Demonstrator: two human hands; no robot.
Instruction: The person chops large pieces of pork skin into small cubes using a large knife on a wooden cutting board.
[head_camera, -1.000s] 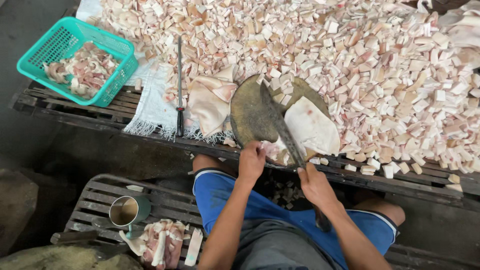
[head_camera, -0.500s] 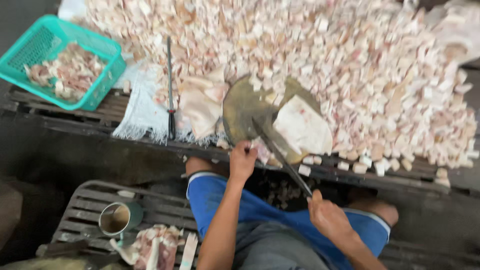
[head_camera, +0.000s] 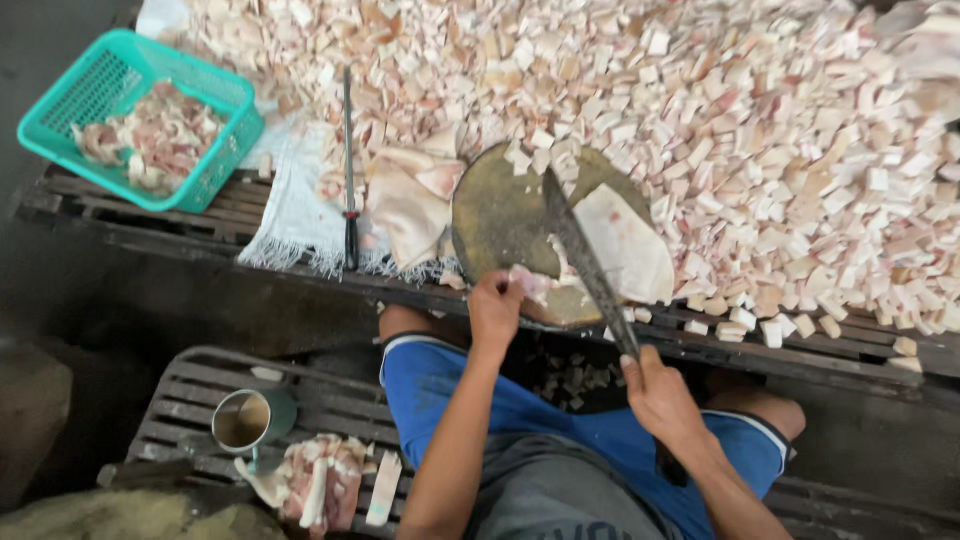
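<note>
— Since 0.5 s ago, what has shifted?

— Mostly the right hand (head_camera: 662, 398): it has come up toward the middle of the frame, and the cleaver (head_camera: 583, 258) it grips now slants from lower right up across the round chopping block (head_camera: 495, 215). Both forearms reach up from the bottom edge.

— Where does the meat sit relative to the hands?

— 1 pale slab of pork skin (head_camera: 632, 240) lies on the right half of the block, just right of the blade. The left hand (head_camera: 495, 310) rests at the block's lower edge, fingers curled shut around a small pinkish piece (head_camera: 532, 283) just left of the blade.

— And the right hand's hold?

— Closed around the cleaver's handle, wrist low, below the block.

— What else is around?

— Cut white and pink cubes (head_camera: 760, 130) heaped across the upper right, a teal basket (head_camera: 215, 155) of pieces in the upper left, a sharpening steel (head_camera: 349, 170) on a white cloth (head_camera: 295, 215), and a metal cup (head_camera: 250, 420) at lower left.
</note>
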